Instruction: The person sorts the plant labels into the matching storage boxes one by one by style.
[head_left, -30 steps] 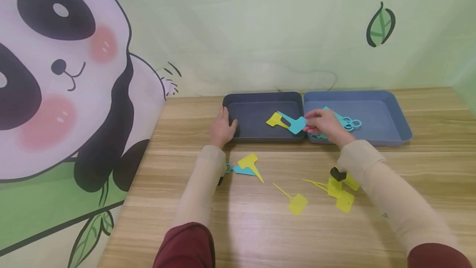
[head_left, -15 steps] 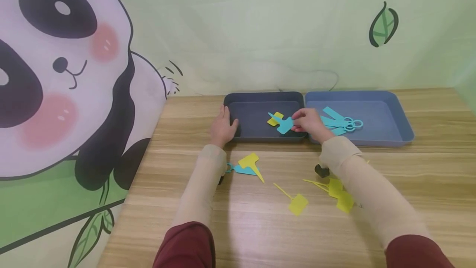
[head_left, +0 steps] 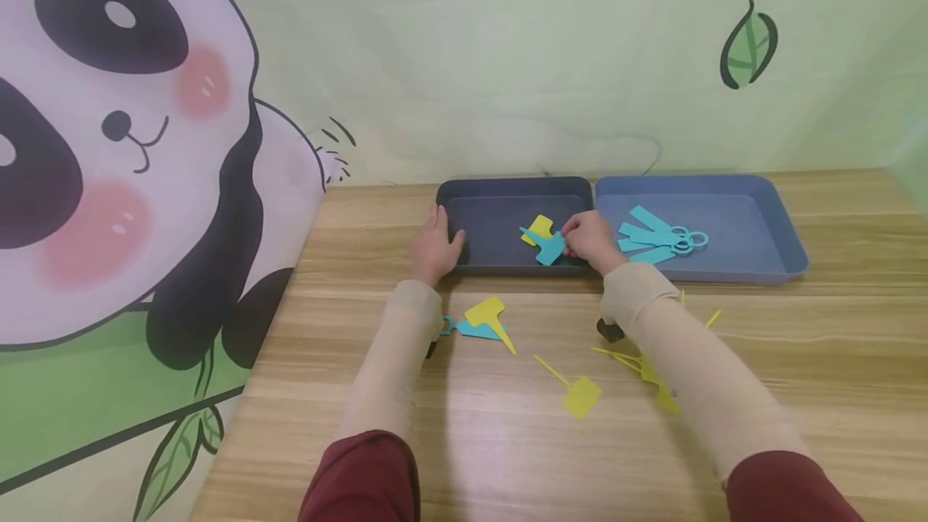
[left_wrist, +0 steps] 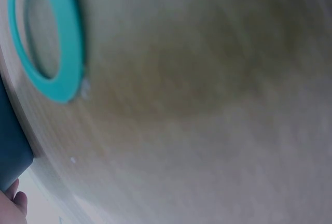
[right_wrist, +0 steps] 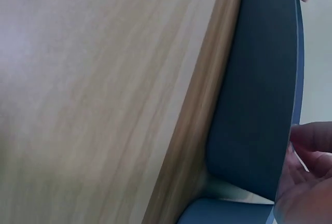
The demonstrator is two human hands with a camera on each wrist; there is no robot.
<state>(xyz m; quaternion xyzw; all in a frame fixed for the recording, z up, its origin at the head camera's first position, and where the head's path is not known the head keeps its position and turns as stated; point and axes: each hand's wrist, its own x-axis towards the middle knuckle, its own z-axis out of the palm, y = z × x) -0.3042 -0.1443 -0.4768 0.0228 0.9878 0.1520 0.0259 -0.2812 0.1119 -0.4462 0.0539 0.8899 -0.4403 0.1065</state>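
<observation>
My right hand (head_left: 589,240) pinches a turquoise T-shaped plant tag (head_left: 553,250) at its edge, low over the right part of the dark tray (head_left: 500,271). Beneath the tag, partly covered, lies a yellow T-shaped tag (head_left: 539,226). At the tray's left end my left hand (head_left: 435,248) rests on the rim, fingers straight and thumb over the inner side. The right wrist view shows my right fingers (right_wrist: 311,136) above the dark tray's wall (right_wrist: 254,94); the tag is hidden there.
Right beside stands a blue tray (head_left: 754,236) with several turquoise ringed tags (head_left: 652,238). On the wooden table lie yellow tags (head_left: 582,397), some under my right forearm, and a yellow T-shaped tag (head_left: 487,312) across a turquoise ringed tag (head_left: 477,331). A panda-printed cloth hangs behind.
My right hand has moved left from the blue tray's edge into the dark tray, lowering the turquoise tag over the yellow one. The left hand has stayed on the rim.
</observation>
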